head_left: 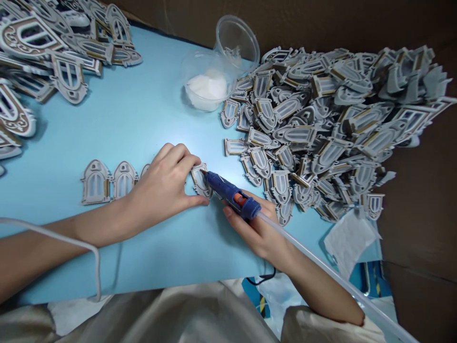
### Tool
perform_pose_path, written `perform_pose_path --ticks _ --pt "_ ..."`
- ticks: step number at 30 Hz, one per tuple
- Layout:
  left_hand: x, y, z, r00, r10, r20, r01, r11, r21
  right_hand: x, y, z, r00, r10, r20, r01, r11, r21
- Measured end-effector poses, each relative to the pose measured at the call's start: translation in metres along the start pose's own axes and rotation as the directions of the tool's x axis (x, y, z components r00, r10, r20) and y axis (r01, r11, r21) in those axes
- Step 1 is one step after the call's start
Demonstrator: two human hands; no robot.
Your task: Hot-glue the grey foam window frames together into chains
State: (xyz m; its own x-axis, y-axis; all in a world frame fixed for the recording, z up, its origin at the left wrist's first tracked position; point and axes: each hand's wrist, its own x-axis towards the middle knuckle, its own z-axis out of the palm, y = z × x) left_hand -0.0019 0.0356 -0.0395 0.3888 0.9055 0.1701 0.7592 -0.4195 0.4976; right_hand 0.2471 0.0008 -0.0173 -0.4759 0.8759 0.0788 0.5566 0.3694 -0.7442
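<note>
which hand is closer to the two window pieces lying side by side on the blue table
Left. The left hand lies just right of the two window pieces, pinching a single piece; the right hand is farther right, holding the glue gun.

Bright overhead light puts a pale glare on the blue tabletop point(143, 119) at frame centre, shadows stay soft, edges bow with wide-angle distortion, and focus is sharp.

we keep our left hand point(167, 183) palm down, fingertips pinched, our right hand point(255, 226) curled tight, forearms bare, angled inward
</note>
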Motion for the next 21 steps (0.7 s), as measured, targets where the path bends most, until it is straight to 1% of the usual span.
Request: perform_pose_path --ticks 12,21 --pt "0.0004 0.0011 -0.0002 1.0 -0.008 0.003 0.008 1.0 -0.013 -0.0008 0.0012 0.0047 1.0 -0.027 -0.002 0.027 0.999 -0.046" --pt "0.0032 0.0021 -0.0026 0.994 -0.092 0.059 0.096 0.993 -0.066 -0.0028 -0.0018 0.0034 0.996 0.07 0.062 -0.066 0.996 -0.063"
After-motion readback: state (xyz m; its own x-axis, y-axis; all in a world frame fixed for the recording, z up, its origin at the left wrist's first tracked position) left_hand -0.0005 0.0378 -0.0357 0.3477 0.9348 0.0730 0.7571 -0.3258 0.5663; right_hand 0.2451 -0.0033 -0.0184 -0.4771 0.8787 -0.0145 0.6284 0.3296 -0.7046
